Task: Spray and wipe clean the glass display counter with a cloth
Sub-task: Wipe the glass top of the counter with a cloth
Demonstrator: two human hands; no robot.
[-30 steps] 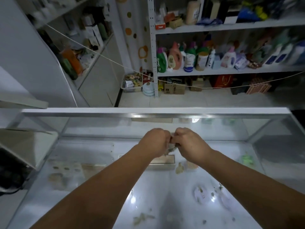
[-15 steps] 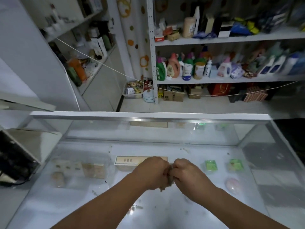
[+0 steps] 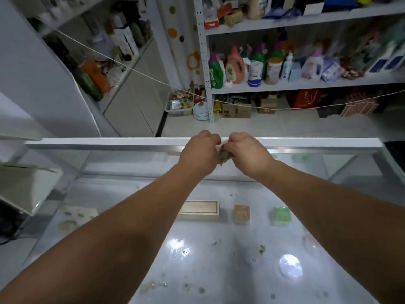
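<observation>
Currently left hand [image 3: 200, 150] and right hand [image 3: 245, 150], fingers curled, pinch a small wadded cloth [image 3: 222, 156] between them above the far edge of the counter [image 3: 109, 142]. Risk: bits dropping from it onto the counter; specks [image 3: 153, 284] toward the near edge could smear if wiped dry.

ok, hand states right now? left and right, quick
Left hand: fingers curled, gripping the small crumpled cloth.
Right hand: fingers curled, pinching the same cloth from the other side.
</observation>
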